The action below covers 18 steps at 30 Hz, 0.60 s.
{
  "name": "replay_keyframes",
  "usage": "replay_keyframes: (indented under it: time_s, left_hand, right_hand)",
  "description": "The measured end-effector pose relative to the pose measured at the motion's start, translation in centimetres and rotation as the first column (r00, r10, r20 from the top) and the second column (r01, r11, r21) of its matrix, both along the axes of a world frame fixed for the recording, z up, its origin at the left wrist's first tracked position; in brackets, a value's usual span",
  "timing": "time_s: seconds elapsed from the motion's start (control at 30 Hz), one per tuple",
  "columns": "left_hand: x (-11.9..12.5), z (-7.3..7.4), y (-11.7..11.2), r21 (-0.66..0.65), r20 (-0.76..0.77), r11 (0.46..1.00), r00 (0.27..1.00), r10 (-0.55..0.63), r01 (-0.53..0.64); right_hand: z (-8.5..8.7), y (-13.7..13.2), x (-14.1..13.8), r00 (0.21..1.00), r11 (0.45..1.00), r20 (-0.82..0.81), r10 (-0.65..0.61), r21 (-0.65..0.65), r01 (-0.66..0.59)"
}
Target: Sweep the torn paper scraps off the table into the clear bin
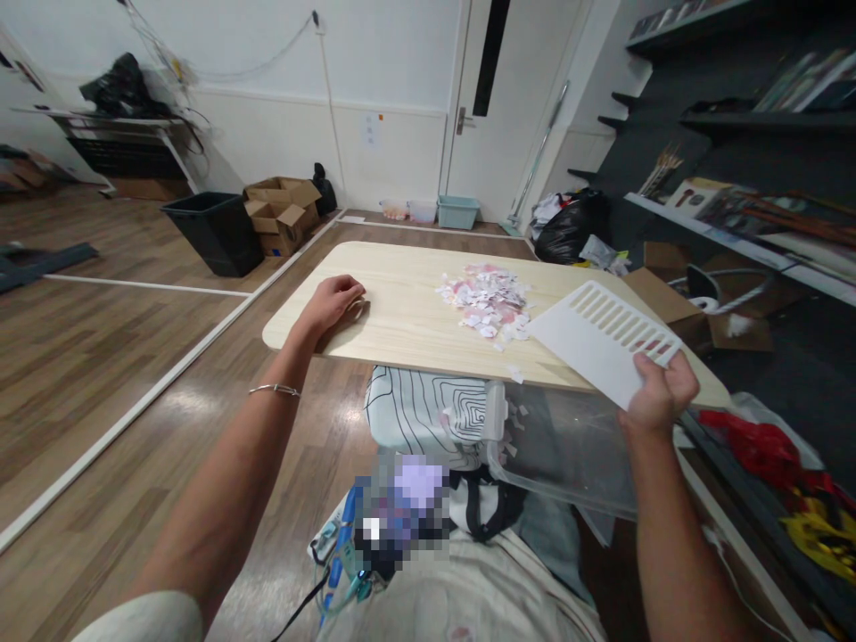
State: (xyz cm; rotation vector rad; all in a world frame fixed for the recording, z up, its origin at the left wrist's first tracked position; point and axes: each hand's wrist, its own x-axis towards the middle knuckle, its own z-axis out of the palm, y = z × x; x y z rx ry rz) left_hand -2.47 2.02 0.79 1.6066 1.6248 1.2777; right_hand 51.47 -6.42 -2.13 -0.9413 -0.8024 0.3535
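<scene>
My left hand point(336, 300) rests near the left end of the pale wooden tabletop point(401, 285), its fingers curled in; what they hold, if anything, is hidden. In my right hand point(662, 390) is a white plastic scraper point(588, 343) with a row of slots along its far side, gripped at the slotted right corner. The scraper is tilted over the table, its left tip beside a loose heap of white and pinkish paper scraps point(488, 299). A few scraps lie at the near edge. Below that edge is a clear plastic bin point(568, 446), with several scraps inside it.
A patterned light-blue stool point(421, 406) stands under the table, left of the bin. Beyond are a black trash bin point(214, 232), cardboard boxes point(284, 209) and a light-blue basket point(458, 212). Dark shelves point(736, 120) and an open carton point(669, 290) line the right side.
</scene>
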Motion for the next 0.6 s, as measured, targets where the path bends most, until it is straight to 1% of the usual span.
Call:
replay_keyframes:
  time_s: [0.1,0.37,0.5,0.6]
  left_hand:
    - [0.0,-0.2,0.2,0.000,0.033,1.000,0.999,-0.003,0.003]
    - [-0.1,-0.8,0.6,-0.019,0.146,0.999,0.989,-0.024,0.027]
    - [-0.3,-0.9,0.6,-0.004,0.171,0.999,0.985,-0.031,0.032]
    - [-0.3,-0.9,0.6,-0.007,0.170,0.999,0.985,-0.033,0.035]
  right_hand:
    - [0.0,0.3,-0.1,0.999,1.000,-0.031,-0.007,0.017,0.007]
    - [0.8,0.4,-0.5,0.999,0.998,-0.028,-0.030,-0.048,0.029]
    - [1.4,0.4,-1.0,0.997,0.992,-0.045,-0.068,-0.109,0.063]
    - [1.7,0.5,-1.2,0.995,0.991,-0.054,-0.085,-0.110,0.079]
